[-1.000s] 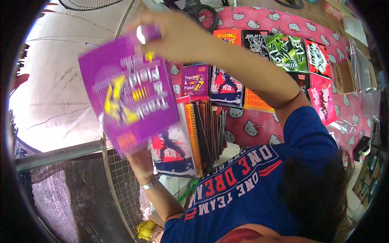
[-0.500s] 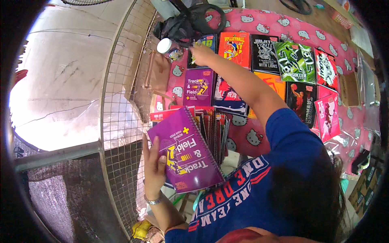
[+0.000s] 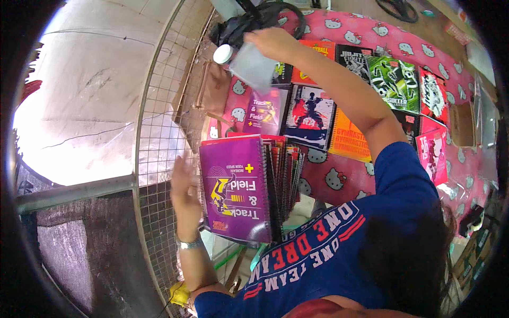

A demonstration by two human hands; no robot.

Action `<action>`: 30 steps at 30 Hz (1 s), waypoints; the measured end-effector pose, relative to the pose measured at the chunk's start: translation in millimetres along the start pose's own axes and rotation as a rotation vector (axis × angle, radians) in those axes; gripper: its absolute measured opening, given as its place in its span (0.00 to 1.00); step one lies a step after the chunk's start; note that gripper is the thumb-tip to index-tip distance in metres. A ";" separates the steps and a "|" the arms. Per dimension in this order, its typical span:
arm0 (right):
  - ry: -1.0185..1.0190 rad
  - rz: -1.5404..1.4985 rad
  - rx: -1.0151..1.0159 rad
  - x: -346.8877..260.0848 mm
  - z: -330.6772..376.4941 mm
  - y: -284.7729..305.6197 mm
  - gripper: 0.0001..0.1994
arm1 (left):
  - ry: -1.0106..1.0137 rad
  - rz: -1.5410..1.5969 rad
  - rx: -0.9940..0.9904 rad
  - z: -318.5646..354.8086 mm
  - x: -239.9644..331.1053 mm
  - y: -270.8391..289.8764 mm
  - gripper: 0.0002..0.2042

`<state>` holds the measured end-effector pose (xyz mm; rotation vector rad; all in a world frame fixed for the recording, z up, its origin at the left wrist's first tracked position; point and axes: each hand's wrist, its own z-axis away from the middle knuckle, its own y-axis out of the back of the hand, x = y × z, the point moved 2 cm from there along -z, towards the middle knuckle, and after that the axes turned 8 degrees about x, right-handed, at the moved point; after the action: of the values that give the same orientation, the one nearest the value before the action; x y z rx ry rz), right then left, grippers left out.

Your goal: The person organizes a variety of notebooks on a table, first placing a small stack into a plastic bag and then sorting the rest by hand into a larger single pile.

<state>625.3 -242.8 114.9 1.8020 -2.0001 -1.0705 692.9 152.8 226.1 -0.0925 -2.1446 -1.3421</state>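
My right hand (image 3: 269,43) is closed on the upper edge of a clear plastic sleeve (image 3: 253,70), which hangs over the far-left notebooks and partly veils them. My left hand (image 3: 185,185), slightly blurred, is beside the left edge of a purple spiral notebook (image 3: 230,185), fingers stretched out and holding nothing. That notebook lies on top of a thick stack of spiral notebooks (image 3: 289,175). A matching purple notebook (image 3: 262,116) lies on the table, next to a navy one with a red-and-white figure (image 3: 310,117).
The table has a pink cartoon-print cover (image 3: 334,177). More notebooks lie in rows, including an orange one (image 3: 350,135), a green one (image 3: 393,85) and a pink one (image 3: 433,151). A white-lidded jar (image 3: 222,54) and black bag (image 3: 233,32) stand near the wire mesh (image 3: 159,100).
My right hand has lifted the clear sleeve from the far left of the table. The purple notebook now sits straighter on the stack, and my left hand has moved off it leftward.
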 end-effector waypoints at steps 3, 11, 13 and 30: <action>0.203 -0.163 0.247 -65.8 -22.0 64.4 0.16 | 0.608 0.990 0.167 -43.7 -5.3 -0.7 0.35; 0.774 -0.561 0.346 -202.9 -7.3 76.0 0.10 | 0.705 1.293 -0.123 -92.2 -29.0 -8.4 0.40; 0.675 -0.453 0.264 -214.8 -35.3 71.2 0.09 | 0.685 1.249 -0.031 -107.2 -56.6 -12.9 0.39; 0.272 -0.874 -0.252 -144.1 21.6 77.2 0.11 | 0.118 0.950 0.484 -79.9 -32.5 58.7 0.29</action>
<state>583.5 -102.7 191.3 2.5463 -0.8453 -1.1109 776.5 122.4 280.6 -0.7078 -1.8503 -0.2721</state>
